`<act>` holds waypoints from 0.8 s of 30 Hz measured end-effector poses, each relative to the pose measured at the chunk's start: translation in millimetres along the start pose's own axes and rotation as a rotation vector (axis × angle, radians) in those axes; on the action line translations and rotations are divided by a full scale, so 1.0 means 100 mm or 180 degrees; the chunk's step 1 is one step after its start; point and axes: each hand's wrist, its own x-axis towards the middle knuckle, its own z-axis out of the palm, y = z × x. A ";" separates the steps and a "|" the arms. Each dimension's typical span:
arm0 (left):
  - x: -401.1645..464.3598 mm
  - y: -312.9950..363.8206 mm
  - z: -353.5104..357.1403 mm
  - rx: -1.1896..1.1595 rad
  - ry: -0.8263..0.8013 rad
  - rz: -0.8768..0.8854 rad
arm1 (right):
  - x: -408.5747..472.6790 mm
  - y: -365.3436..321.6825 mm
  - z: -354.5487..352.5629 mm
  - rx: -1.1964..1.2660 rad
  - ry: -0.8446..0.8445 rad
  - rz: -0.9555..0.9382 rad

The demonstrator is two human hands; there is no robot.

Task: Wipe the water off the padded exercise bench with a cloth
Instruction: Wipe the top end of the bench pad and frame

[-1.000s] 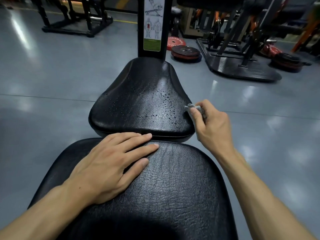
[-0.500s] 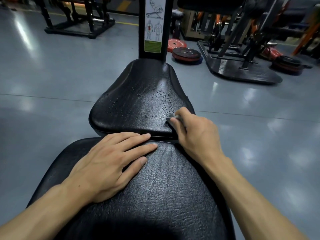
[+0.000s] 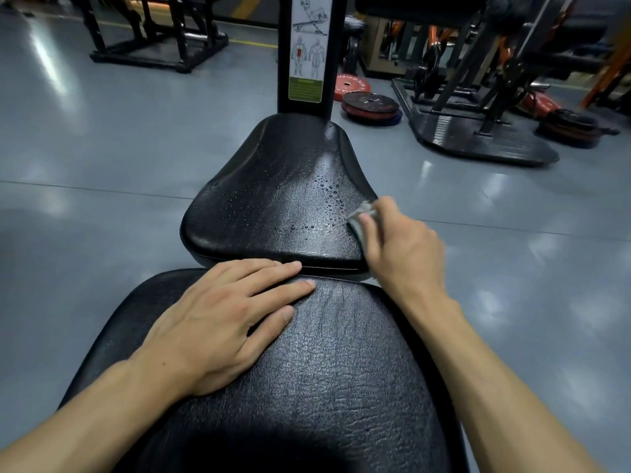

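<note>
Cloth (image 3: 363, 216) is pinched in right hand (image 3: 399, 247) at far pad (image 3: 273, 206) right edge; left hand (image 3: 218, 322) laid flat. Droplets (image 3: 327, 192) risk being smeared leftward, not absorbed.

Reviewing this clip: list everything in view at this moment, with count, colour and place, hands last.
seat pad: one, black, centre, dotted with water drops
near pad: one, black, bottom centre, under the left hand
cloth: one, grey, at the seat pad's right edge
upright post: one, black, behind the seat pad, bearing an exercise diagram label
weight plates: a few, red and dark, on the floor right of the post
floor: grey, glossy
gym machines: several, black and orange, far right; a black rack far left
left hand: flat on the near pad
right hand: gripping the cloth
</note>
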 end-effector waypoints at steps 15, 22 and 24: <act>-0.01 0.00 -0.02 -0.0026 -0.0025 -0.0085 | 0.10 0.14 -0.01 -0.0166 0.0044 0.0013; -0.02 0.00 -0.02 -0.0026 -0.0052 -0.0095 | -0.12 -0.08 0.04 -0.0129 -0.0170 -0.0803; -0.02 0.00 -0.02 -0.0055 -0.0047 -0.0084 | 0.03 0.04 0.03 -0.0386 -0.0115 -0.0790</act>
